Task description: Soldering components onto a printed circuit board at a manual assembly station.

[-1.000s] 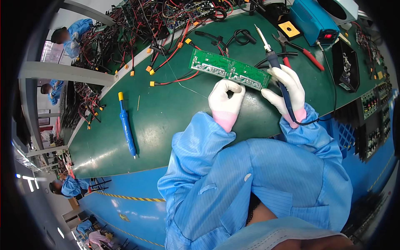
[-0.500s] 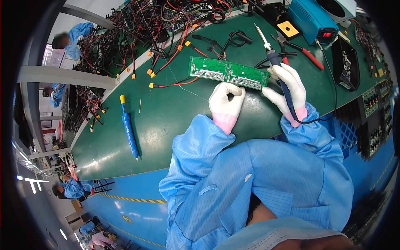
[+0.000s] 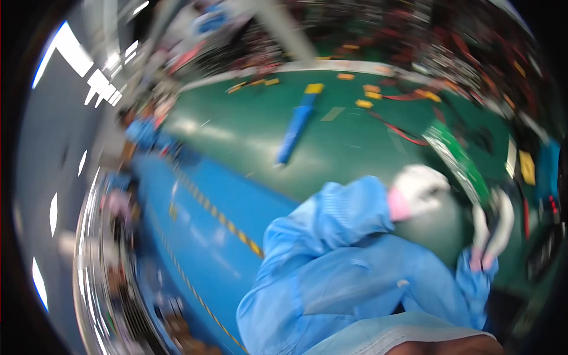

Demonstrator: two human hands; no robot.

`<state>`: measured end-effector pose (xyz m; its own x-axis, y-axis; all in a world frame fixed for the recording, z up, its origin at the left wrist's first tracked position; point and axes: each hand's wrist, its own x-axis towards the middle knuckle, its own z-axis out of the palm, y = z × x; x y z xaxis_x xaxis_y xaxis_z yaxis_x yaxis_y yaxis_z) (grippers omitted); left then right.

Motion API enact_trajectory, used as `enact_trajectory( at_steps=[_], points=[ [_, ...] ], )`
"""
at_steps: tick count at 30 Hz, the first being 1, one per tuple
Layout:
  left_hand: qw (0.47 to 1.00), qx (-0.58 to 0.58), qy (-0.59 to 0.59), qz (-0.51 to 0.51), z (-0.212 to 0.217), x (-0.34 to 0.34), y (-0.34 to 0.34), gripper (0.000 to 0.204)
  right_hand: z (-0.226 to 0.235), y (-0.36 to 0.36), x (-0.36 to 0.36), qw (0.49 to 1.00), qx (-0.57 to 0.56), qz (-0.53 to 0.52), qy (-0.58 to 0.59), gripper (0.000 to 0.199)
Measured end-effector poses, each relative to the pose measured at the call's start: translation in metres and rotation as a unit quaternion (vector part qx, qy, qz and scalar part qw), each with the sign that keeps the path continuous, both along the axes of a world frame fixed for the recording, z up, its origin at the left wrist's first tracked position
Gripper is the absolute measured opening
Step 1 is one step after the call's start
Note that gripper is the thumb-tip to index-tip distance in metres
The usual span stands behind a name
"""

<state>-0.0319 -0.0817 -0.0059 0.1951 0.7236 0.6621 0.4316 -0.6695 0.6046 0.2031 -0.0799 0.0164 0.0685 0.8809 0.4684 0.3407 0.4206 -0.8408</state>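
Motion smears this moment. A green circuit board (image 3: 458, 160) slants over the right part of the green table (image 3: 349, 142). At its lower end is my right hand (image 3: 496, 228), white-gloved, fingers bent round the dark handle of a soldering iron, whose outline is blurred. My left hand (image 3: 420, 188), in a white glove with a pink cuff, is curled closed just left of the board. A thin solder wire ran into it in the earlier frame; the blur hides it now. Farther left on the table lies a blue desoldering pump (image 3: 296, 127) with a yellow end.
Red and black leads with yellow connectors (image 3: 364, 103) lie behind the board, before a heap of wiring along the far edge. A yellow sponge pad (image 3: 526, 168) and a blue soldering station (image 3: 550, 165) stand at the right. A co-worker in blue (image 3: 142, 131) is at the far left.
The whole view has swung left, so hands, board and pump appear farther right, and the board looks steeply slanted. The desoldering pump remains on the table.
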Motion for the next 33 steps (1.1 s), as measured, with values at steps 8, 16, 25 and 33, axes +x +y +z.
enact_trajectory(
  at_steps=[8,16,25,33],
  points=[
    [0.972,0.059,0.212,0.085,-0.019,-0.018,0.001,0.029,0.009,-0.002,-0.003,0.997,-0.047,0.055,-0.003,0.052],
    [0.954,0.020,0.293,0.064,-0.012,-0.045,-0.003,0.010,-0.004,0.012,0.021,0.989,-0.080,0.127,0.008,0.053],
    [0.952,-0.054,0.214,0.213,0.025,-0.075,-0.028,0.013,-0.052,0.038,0.034,0.985,-0.059,0.105,0.119,0.060],
    [0.976,-0.029,0.105,0.190,0.024,-0.076,-0.014,0.013,-0.109,0.088,0.070,0.981,0.055,0.162,0.087,0.062]
  ],
)
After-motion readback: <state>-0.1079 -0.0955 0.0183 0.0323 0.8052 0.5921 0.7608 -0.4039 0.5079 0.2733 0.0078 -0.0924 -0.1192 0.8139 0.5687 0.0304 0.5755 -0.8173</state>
